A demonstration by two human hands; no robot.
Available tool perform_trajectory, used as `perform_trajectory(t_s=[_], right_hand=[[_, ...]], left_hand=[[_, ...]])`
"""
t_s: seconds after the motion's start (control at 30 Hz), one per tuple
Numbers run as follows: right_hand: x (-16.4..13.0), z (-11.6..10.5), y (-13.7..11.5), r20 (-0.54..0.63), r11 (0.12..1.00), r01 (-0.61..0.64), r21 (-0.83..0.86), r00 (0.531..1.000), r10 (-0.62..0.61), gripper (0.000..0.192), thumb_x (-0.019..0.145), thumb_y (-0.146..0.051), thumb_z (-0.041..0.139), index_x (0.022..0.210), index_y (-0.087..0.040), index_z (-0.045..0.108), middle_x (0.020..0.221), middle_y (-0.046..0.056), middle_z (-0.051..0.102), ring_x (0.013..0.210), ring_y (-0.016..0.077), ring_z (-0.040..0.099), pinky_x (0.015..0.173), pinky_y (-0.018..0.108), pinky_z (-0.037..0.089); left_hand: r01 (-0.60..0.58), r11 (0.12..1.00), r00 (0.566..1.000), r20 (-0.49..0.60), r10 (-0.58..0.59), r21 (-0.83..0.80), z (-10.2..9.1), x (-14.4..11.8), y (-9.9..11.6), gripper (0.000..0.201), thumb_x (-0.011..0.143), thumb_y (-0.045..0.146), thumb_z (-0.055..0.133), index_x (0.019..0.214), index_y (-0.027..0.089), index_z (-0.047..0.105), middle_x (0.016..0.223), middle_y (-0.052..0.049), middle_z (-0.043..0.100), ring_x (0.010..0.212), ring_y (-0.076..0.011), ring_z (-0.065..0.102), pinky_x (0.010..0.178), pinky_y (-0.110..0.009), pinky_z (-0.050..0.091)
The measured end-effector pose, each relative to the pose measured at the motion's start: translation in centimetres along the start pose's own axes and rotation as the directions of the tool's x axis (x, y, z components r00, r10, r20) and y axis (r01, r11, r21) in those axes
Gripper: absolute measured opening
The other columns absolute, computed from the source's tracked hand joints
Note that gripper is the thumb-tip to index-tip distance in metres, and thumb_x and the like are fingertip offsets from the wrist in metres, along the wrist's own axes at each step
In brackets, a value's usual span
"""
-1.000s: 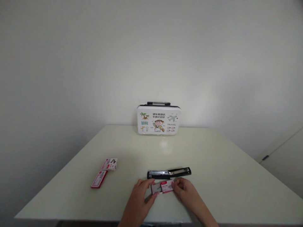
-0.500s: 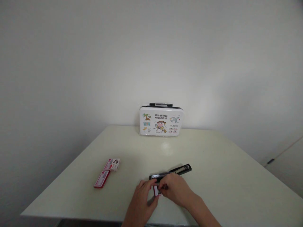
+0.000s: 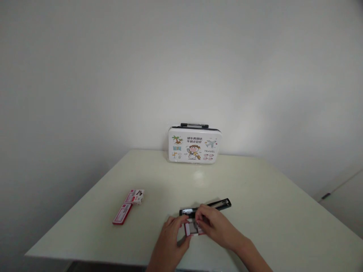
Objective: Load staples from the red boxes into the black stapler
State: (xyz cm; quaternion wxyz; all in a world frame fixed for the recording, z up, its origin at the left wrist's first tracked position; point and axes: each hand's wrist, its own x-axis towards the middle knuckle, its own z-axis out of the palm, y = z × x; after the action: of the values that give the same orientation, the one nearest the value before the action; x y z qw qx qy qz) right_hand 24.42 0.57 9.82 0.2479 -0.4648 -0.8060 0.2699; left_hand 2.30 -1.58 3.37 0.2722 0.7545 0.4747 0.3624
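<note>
My left hand grips the left end of a small red-and-white staple box near the table's front edge. My right hand covers the box's right end, fingers curled over it, and what those fingers grip inside cannot be made out. Just behind both hands lies a black stapler, swung open flat, its left part hidden by my right fingers.
Two more red-and-white staple boxes lie at the left of the pale table. A white cartoon-printed case with a black handle stands against the wall at the back. A door edge shows at the far right.
My right hand slid left along the staple box, from its right end to over its middle, covering most of it. My left hand stayed on the box's left end.
</note>
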Motion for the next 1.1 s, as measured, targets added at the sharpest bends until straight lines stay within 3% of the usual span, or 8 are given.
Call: perform_trajectory(t_s=[0.23,0.47,0.63,0.77,0.87,0.97,1.1], right_hand=[[-3.9,0.5,2.5,-0.153,0.988,-0.097,0.119,0.982,0.115,0.012,0.098,-0.028,0.051,0.093,-0.022,0.060,0.085,0.000,0.060,0.076,0.0162,0.055,0.067,0.026,0.039],[-5.4,0.7,3.6,-0.219,0.977,-0.156,0.145,0.958,0.185,0.017,0.098,-0.033,0.051,0.097,-0.022,0.064,0.083,0.000,0.060,0.075,0.0172,0.057,0.068,0.027,0.042],[-6.0,0.6,3.3,-0.164,0.979,-0.154,0.136,0.971,0.175,0.036,0.091,-0.031,0.061,0.127,-0.025,0.061,0.102,0.003,0.064,0.082,0.0182,0.060,0.074,0.028,0.046],[-5.5,1.4,2.8,-0.115,0.977,-0.192,0.092,0.973,0.202,0.035,0.088,-0.028,0.062,0.122,-0.026,0.068,0.102,0.004,0.066,0.082,0.0190,0.062,0.074,0.028,0.047],[-4.9,1.9,2.2,-0.130,0.978,-0.181,0.107,0.972,0.194,0.036,0.086,-0.025,0.064,0.121,-0.026,0.070,0.106,0.005,0.067,0.094,0.0220,0.064,0.083,0.030,0.048],[-4.3,1.8,1.4,-0.126,0.975,-0.184,0.126,0.972,0.199,0.033,0.084,-0.027,0.068,0.117,-0.028,0.073,0.103,0.004,0.068,0.091,0.0214,0.064,0.080,0.028,0.048],[-3.5,1.5,0.3,-0.117,0.975,-0.203,0.087,0.970,0.212,0.024,0.086,-0.030,0.072,0.109,-0.033,0.077,0.100,0.001,0.069,0.084,0.0190,0.064,0.073,0.026,0.045]], left_hand=[[0.001,1.000,1.000,0.012,-0.001,0.028,0.0,0.0,0.1,0.046,0.084,0.016,0.066,0.128,0.027,0.061,0.117,-0.006,0.065,0.112,-0.0243,0.059,0.101,-0.042,0.048],[-0.016,0.999,1.000,0.005,0.015,0.050,-0.1,-0.1,0.3,0.044,0.085,0.016,0.065,0.128,0.027,0.061,0.119,-0.007,0.065,0.114,-0.0258,0.059,0.103,-0.044,0.047],[-0.016,0.996,1.000,-0.011,0.017,0.089,-0.2,0.0,0.7,0.039,0.084,0.018,0.065,0.122,0.026,0.063,0.115,-0.008,0.065,0.110,-0.0270,0.060,0.098,-0.043,0.049],[-0.023,0.987,0.999,0.036,0.018,0.158,0.0,0.4,1.3,0.031,0.083,0.018,0.066,0.113,0.027,0.068,0.098,-0.004,0.069,0.097,-0.0259,0.062,0.092,-0.042,0.048],[-0.036,0.986,0.998,0.051,0.028,0.166,0.2,0.4,1.5,0.037,0.083,0.019,0.068,0.119,0.028,0.067,0.102,-0.004,0.071,0.101,-0.0269,0.062,0.093,-0.044,0.046],[-0.041,0.991,0.998,0.054,0.035,0.127,0.3,0.0,1.3,0.042,0.083,0.023,0.071,0.125,0.029,0.065,0.105,-0.003,0.072,0.100,-0.0255,0.062,0.098,-0.044,0.043],[0.066,0.992,0.997,-0.044,-0.062,0.107,-0.4,0.5,0.6,0.016,0.092,0.031,0.064,0.106,0.025,0.068,0.092,-0.002,0.069,0.083,-0.0206,0.061,0.083,-0.036,0.047]])
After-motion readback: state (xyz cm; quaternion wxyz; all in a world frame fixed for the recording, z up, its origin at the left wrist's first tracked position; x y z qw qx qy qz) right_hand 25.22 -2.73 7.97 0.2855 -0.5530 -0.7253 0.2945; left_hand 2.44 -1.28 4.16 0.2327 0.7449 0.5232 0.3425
